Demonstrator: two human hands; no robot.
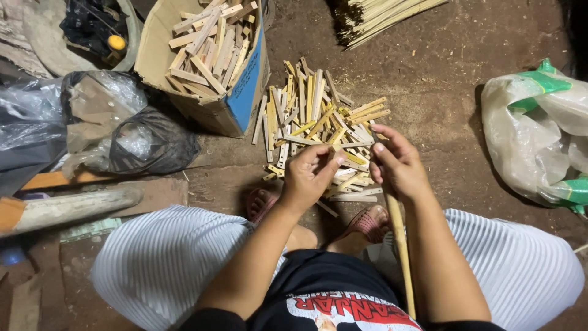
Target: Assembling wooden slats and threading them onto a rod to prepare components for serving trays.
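Left hand (308, 178): raised over the pile of bamboo slats (318, 132), grip pinched on a small slat piece (337, 158).
Right hand (397, 164): grip clamped around a long bamboo stick (401, 251), thumb up.

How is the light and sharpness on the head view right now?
Head view: light falls brightly on the hands, left hand and right hand, and on the stick pile; corners fall into shadow; white bag glares slightly; wide-angle bending at the edges; fingers slightly soft.
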